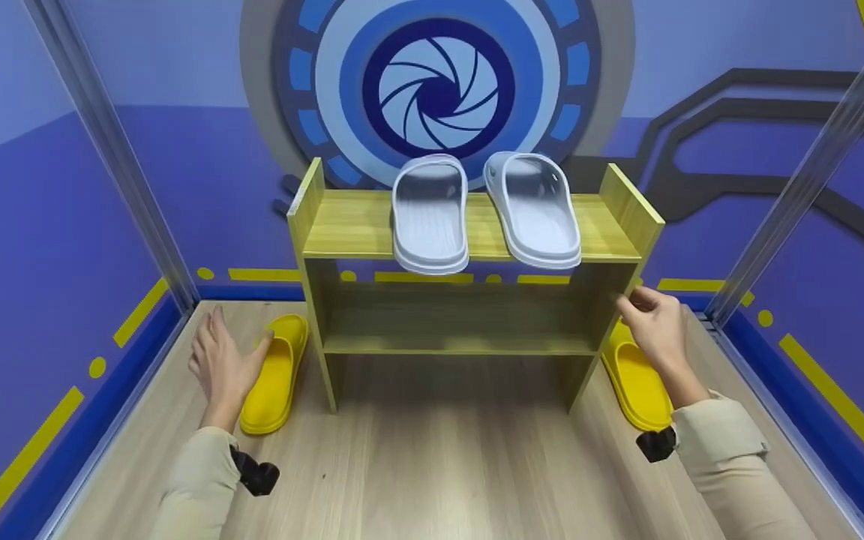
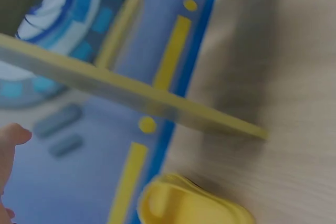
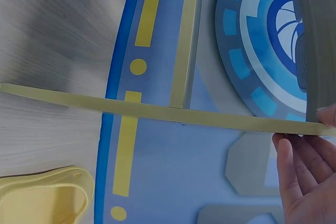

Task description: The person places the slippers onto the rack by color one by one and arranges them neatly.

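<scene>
A small wooden shoe rack [image 1: 462,350] stands in the middle of the floor, with a pair of light grey clogs, the left one [image 1: 432,229] and the right one [image 1: 541,225], on its top shelf. My right hand [image 1: 655,326] pinches the front edge of the rack's right side panel [image 3: 231,123], thumb on the inner side and fingers on the outer. To the rack's left, my left hand [image 1: 223,367] is held with fingers spread, apart from the side panel [image 2: 131,90]. It overlaps the left yellow clog [image 1: 271,397] in the head view.
A right yellow clog [image 1: 640,394] lies on the wood-look floor [image 1: 439,465] outside the rack, below my right forearm. Blue printed walls [image 1: 177,172] close in the back and both sides, with metal posts [image 1: 113,142] at the corners. The rack's lower shelf [image 1: 462,319] shows bare board.
</scene>
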Tool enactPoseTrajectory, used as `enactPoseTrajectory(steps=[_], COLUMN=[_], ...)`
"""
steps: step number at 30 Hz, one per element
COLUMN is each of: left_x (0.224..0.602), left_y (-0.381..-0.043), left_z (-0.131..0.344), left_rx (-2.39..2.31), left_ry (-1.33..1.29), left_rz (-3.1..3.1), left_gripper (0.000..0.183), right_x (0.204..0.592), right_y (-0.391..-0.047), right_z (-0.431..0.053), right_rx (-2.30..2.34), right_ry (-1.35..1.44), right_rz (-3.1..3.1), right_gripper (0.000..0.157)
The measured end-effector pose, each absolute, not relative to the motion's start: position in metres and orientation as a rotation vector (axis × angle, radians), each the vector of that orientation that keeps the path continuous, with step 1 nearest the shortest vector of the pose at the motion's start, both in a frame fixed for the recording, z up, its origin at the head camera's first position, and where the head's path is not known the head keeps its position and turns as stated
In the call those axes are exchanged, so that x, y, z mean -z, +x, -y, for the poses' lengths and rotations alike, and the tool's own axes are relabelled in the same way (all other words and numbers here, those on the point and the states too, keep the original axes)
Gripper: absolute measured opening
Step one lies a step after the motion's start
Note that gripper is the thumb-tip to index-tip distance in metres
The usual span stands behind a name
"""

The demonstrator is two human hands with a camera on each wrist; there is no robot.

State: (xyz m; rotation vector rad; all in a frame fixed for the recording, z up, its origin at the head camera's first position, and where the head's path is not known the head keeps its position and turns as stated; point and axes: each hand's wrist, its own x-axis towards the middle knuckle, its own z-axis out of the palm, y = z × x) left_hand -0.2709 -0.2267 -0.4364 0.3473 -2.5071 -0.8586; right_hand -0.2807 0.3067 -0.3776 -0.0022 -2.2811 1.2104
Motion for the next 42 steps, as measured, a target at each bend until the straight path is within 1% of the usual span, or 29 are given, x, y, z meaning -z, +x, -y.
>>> enactPoseTrajectory(steps=[7,14,21,30,42], left_x=[0.472,0.503,0.526,0.548,0.562], left_y=[-0.273,-0.275,-0.273,-0.268,-0.267], left_z=[0.231,0.232,0.230,0.228,0.221], left_rx=[0.852,0.859,0.911,1.018,1.063], left_ry=[0.467,0.606,0.711,0.776,0.818], left_rz=[2.597,2.716,2.777,2.797,2.781], left_gripper=[0.093,0.100,0.103,0.104,0.099], right_x=[0.377,0.370,0.379,0.379,0.379], right_y=[-0.280,-0.273,-0.282,-0.280,-0.280], right_z=[-0.307,-0.301,-0.307,-0.307,-0.307], right_rx=[-1.223,-1.268,-1.248,-1.222,-1.257], right_ry=[-0.006,0.044,0.023,0.007,0.026], right_rz=[2.289,2.262,2.249,2.267,2.253], right_gripper=[0.030,0.024,0.027,0.028,0.025])
